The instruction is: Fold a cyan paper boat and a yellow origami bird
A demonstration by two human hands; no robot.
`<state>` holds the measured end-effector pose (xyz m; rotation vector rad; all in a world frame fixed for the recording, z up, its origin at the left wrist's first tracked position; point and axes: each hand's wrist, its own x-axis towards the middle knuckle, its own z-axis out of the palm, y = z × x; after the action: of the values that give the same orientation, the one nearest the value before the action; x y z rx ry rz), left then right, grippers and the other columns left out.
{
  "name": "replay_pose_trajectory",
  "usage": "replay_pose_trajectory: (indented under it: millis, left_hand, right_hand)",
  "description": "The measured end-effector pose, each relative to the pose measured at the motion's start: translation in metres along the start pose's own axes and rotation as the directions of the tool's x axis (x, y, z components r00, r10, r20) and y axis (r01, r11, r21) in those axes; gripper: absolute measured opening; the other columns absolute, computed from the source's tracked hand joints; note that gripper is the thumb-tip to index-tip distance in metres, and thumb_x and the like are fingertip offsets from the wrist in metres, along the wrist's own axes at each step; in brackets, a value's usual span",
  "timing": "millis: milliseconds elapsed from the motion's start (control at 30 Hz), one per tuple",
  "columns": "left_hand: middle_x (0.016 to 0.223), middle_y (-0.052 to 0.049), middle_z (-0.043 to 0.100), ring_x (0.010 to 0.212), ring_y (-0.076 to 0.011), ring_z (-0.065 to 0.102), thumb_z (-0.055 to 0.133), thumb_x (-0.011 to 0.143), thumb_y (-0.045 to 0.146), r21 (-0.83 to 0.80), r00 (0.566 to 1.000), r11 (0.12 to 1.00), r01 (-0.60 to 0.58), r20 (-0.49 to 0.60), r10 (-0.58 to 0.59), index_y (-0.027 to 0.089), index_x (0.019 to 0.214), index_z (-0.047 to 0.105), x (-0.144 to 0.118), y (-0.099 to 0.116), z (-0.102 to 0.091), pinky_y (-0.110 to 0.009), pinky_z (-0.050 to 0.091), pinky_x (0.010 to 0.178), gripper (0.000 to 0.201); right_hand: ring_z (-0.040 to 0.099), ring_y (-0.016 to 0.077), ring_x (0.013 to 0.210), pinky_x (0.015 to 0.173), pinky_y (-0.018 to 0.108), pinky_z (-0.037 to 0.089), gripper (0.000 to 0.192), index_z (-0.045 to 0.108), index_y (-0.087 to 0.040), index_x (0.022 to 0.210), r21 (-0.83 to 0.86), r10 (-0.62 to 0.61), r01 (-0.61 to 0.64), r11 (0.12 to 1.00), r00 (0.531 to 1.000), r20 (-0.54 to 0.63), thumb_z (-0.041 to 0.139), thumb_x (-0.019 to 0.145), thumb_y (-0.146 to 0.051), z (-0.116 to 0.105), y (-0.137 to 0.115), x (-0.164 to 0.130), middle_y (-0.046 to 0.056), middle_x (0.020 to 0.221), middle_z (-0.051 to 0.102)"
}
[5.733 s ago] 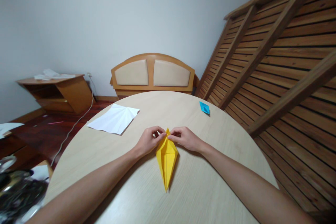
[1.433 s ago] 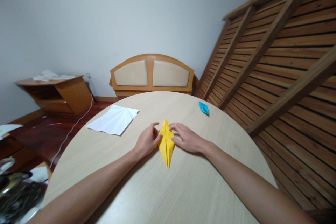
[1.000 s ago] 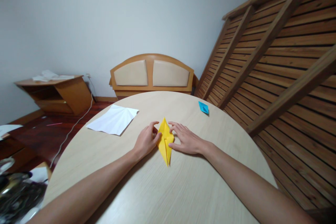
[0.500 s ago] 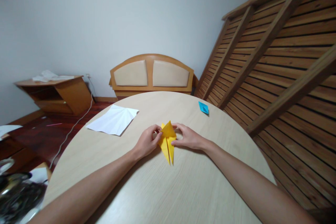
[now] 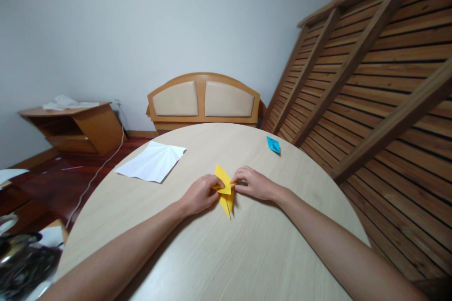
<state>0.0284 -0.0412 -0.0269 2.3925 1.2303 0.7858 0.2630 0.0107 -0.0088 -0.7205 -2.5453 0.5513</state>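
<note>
- Head view shows a round, pale wooden table (image 5: 212,254) with a yellow folded paper (image 5: 223,188) lying near its middle, a little toward the far edge.
- Left hand (image 5: 199,194) pinches the paper's left side, thumb and forefinger closed on it; right hand (image 5: 254,183) pinches the right side the same way.
- An upper flap stands lifted and tilted to the left between the two hands, while a narrow point of the paper reaches toward the near edge, flat on the table.
- To fold well, it seems wise to keep the lower point pressed flat, line the flap's edges up on the centre crease, then run a fingertip along the fold.
- A white creased sheet (image 5: 151,162) lies toward the far left edge; a small blue folded paper (image 5: 273,144) sits at the far right edge, well apart.
</note>
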Motion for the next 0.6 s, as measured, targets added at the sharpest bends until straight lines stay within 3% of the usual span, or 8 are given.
replay_pose_trajectory:
  millis: [200,367,600]
  left_hand:
    - [0.082,-0.006,0.066,0.072,-0.0184,0.059,0.049,0.091,0.026,0.056,0.990,0.990,0.126,-0.067,-0.122,0.018,0.091,0.063,0.002,0.004,-0.001,-0.028,0.041,0.066,0.016]
    - [0.079,-0.004,0.070,0.067,-0.0169,0.060,0.049,0.092,0.028,-0.042,0.966,0.973,0.227,-0.120,-0.230,0.018,0.093,0.063,0.006,0.000,0.000,-0.026,0.040,0.062,0.017]
    - [0.080,-0.004,0.071,0.067,-0.0171,0.061,0.051,0.092,0.033,-0.127,0.957,0.961,0.247,-0.122,-0.262,0.017,0.096,0.066,0.006,-0.005,0.002,-0.026,0.041,0.061,0.022]
  right_hand:
    - [0.059,0.0205,0.093,0.086,0.033,0.043,0.012,0.071,-0.019,0.088,-0.048,0.017,-0.019,0.999,0.999,-0.044,0.063,0.091,-0.027,0.002,0.002,0.000,0.006,0.089,0.070]
    - [0.059,0.0208,0.091,0.085,0.032,0.043,0.017,0.068,-0.018,0.079,-0.019,0.108,-0.111,0.994,0.988,-0.108,0.065,0.090,-0.031,0.009,0.002,0.003,0.005,0.088,0.069]
    - [0.060,0.0199,0.088,0.083,0.031,0.043,0.026,0.071,-0.018,0.081,0.061,0.144,-0.138,0.989,0.984,-0.106,0.059,0.094,-0.036,0.014,0.002,0.008,0.005,0.087,0.069]
